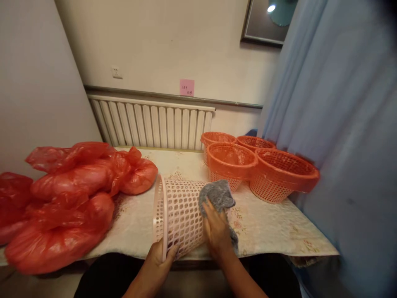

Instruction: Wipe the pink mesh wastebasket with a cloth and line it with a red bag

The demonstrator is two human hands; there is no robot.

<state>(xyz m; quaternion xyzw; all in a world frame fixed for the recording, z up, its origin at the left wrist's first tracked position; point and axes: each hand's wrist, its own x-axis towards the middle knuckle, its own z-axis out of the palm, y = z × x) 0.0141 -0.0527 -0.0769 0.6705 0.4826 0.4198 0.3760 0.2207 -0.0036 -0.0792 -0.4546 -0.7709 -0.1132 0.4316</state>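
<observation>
A pale pink perforated plastic wastebasket [184, 213] lies on its side near the table's front edge, its open mouth facing left. My left hand [161, 256] is closed round the basket's rim at the lower left, thumb on the outer wall. With my right hand [217, 231] I press a grey cloth [217, 196] against the basket's side near its base. Part of the cloth hangs below my right hand, and my fingers partly cover it.
Several baskets lined with red bags [232, 159] stand at the right, by a blue curtain [341, 145]. Filled, tied red plastic bags [74, 178] are heaped at the left. A radiator [155, 122] runs behind the cloth-covered table [273, 231].
</observation>
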